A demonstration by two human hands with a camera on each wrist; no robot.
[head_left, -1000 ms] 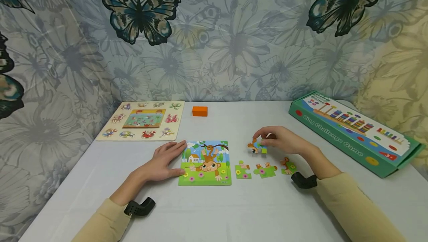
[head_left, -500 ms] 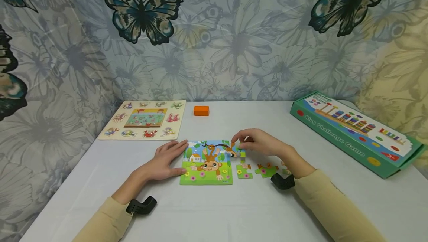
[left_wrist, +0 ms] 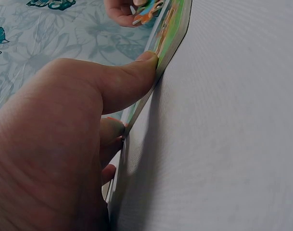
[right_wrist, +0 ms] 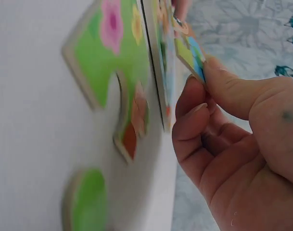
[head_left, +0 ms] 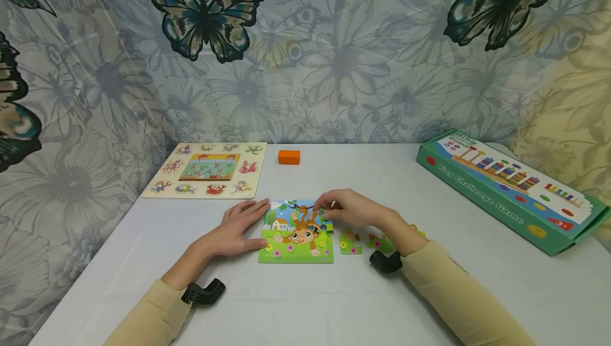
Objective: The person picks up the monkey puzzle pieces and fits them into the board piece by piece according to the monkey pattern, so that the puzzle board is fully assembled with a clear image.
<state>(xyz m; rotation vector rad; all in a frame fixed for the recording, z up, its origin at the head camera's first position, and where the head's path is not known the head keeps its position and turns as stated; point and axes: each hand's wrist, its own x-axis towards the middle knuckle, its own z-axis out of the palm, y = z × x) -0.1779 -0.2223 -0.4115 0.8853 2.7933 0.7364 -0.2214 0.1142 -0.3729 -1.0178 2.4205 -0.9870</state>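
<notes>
A square monkey puzzle board (head_left: 286, 257) lies flat in the middle of the table. My left hand (head_left: 237, 233) rests at its left edge with the fingers stretched out, the thumb touching the board's rim. Over the board's upper right part, my right hand (head_left: 355, 209) pinches a blue, green and orange jigsaw piece (right_wrist: 190, 53) between thumb and fingers. This piece is held tilted above the printed picture. To the right of the board lies a green jigsaw piece with flowers (head_left: 350, 244). Two more loose pieces beyond it are partly hidden by my right wrist.
A cream board with sea-animal pictures (head_left: 205, 173) lies at the back left. Beside it sits an orange block (head_left: 288, 157). A green Ring Challenge Game box (head_left: 506, 192) stands at the right. The white tabletop (head_left: 296, 309) ends at a butterfly-patterned cloth behind.
My right hand has carried the jigsaw piece leftward, from above the loose pieces to over the board's upper right part. My left hand has stayed at the board's left edge.
</notes>
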